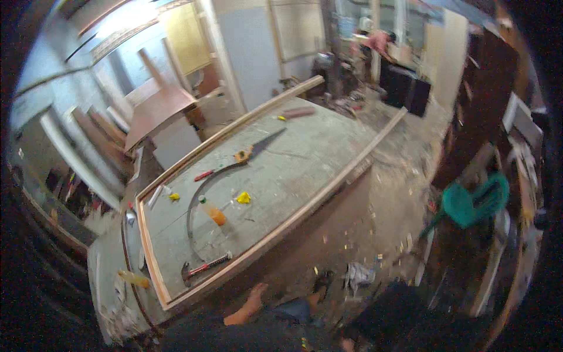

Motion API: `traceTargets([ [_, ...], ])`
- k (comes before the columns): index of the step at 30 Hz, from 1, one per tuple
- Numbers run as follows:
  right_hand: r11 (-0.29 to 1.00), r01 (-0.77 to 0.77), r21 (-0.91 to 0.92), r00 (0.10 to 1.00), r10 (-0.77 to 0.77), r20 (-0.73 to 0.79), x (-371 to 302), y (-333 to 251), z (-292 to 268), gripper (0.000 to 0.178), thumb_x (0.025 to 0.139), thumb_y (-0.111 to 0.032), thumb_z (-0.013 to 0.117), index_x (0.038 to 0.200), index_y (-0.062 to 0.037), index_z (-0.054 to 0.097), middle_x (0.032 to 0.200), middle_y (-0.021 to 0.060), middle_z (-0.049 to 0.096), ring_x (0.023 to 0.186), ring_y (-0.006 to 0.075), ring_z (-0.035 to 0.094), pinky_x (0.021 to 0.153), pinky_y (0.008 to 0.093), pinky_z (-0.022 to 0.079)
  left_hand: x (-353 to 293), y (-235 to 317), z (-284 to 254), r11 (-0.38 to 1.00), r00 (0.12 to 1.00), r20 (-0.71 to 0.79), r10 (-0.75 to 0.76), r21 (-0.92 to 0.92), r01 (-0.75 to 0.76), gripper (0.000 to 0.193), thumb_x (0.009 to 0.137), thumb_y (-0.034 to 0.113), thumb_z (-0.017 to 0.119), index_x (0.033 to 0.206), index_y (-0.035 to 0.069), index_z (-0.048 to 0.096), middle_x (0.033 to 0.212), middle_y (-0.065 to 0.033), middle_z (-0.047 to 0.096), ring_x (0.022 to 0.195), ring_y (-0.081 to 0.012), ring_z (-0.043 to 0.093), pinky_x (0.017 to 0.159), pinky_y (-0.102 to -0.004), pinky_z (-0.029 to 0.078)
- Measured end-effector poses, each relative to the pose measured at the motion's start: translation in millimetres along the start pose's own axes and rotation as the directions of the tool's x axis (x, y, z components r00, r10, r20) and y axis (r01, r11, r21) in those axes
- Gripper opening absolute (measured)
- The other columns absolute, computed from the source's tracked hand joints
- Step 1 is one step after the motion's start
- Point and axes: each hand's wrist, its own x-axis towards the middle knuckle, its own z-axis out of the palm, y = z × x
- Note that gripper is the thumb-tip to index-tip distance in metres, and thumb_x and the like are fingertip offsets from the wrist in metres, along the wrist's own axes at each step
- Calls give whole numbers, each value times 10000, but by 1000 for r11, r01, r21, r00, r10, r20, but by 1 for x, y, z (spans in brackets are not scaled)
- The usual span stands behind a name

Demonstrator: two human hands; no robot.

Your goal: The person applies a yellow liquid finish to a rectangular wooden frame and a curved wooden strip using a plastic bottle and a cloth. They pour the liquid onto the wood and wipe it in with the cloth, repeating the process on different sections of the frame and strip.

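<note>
My left hand (pixel 251 304) hangs low beside the near edge of the worktable (pixel 281 193), apart from the things on it; blur hides how its fingers are held. At the lower edge, a small patch of skin looks like part of my right hand (pixel 347 345), with its fingers out of sight. A three-sided wooden frame (pixel 153 258) lies along the tabletop edges, its far right end unclosed. Nearest my left hand on the table is a claw hammer (pixel 206 267) with a red and black handle. Beyond it stands a bottle of orange liquid (pixel 214 212).
A handsaw (pixel 258 146), a red-handled tool (pixel 204 175), a dark curved strip (pixel 190 217) and a yellow crumpled piece (pixel 243 198) lie on the table. At right is a green plastic chair (pixel 472 199). Scraps litter the floor. Another person (pixel 378 44) bends over at the back.
</note>
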Motion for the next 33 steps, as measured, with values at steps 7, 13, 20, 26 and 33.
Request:
traceTargets([
  [7, 989, -145, 11, 989, 144, 41, 46, -88, -68, 523, 943, -532, 577, 965, -23, 692, 950, 85, 654, 846, 256, 565, 757, 386, 482, 221, 92, 84, 895, 964, -62, 257, -360, -262, 694, 822, -78, 580, 1478, 131, 495, 1481, -253, 470, 1350, -442, 488, 1107, -481, 448],
  [13, 936, -345, 64, 935, 336, 117, 36, -92, -128, 647, 966, -658, 532, 978, -27, 677, 941, 63, 609, 840, 225, 499, 756, 373, 443, 394, 221, 74, 861, 888, 110, 447, -323, -393, 821, 766, -202, 500, 1493, 179, 480, 1541, -223, 419, 1357, -385, 504, 1093, -427, 480],
  [20, 953, 183, 240, 907, -70, -415, 164, -65, -91, 231, 910, -271, 720, 894, -41, 708, 804, 81, 689, 658, 206, 640, 620, 349, 510, 526, 305, 90, 689, 846, -99, 523, -536, -488, 614, 914, -67, 558, 1488, 140, 489, 1571, -174, 415, 1386, -364, 492, 1086, -440, 468],
  [26, 972, -133, 193, 982, 156, -109, 268, -163, -136, 260, 923, -313, 700, 901, -54, 704, 790, 82, 676, 642, 209, 622, 607, 355, 496, 616, 331, 107, 756, 852, -131, 506, -407, -512, 529, 962, -16, 554, 1464, 140, 507, 1563, -186, 423, 1389, -377, 484, 1092, -430, 465],
  [33, 970, -215, 116, 976, 208, 69, 435, -223, -213, 274, 931, -333, 683, 914, -60, 699, 775, 82, 660, 637, 213, 607, 591, 371, 480, 753, 361, 143, 747, 870, -199, 452, -449, -491, 601, 897, -123, 549, 1448, 115, 518, 1580, -193, 395, 1314, -378, 559, 981, -416, 553],
])
